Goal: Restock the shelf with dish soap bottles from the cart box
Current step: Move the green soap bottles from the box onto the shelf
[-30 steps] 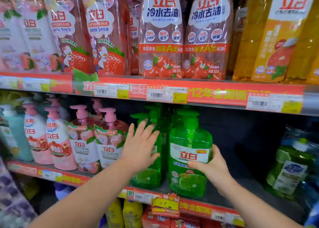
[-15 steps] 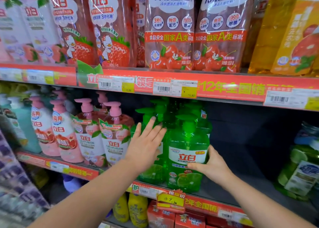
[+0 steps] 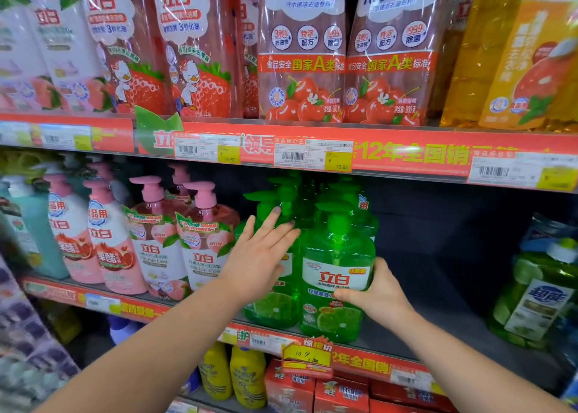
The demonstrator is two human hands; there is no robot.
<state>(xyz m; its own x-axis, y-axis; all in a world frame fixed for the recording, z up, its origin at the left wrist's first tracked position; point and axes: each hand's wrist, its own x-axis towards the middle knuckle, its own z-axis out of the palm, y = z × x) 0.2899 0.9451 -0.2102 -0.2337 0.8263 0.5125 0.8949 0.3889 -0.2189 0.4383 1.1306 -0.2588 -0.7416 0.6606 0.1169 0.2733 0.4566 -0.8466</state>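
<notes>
Fingers of left hand outstretched

The translucent green plastic pump bottle wore a white label with red characters and a lime-slice picture. The pink-capped clear pump bottles showed peach prints; the red shelf-edge strip carried yellow lettering.

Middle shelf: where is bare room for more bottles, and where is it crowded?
Bare shelf board lies between the front green bottle, in the right hand, and the lime jug far right. Left of the left hand, pink pump bottles crowd it.
</notes>
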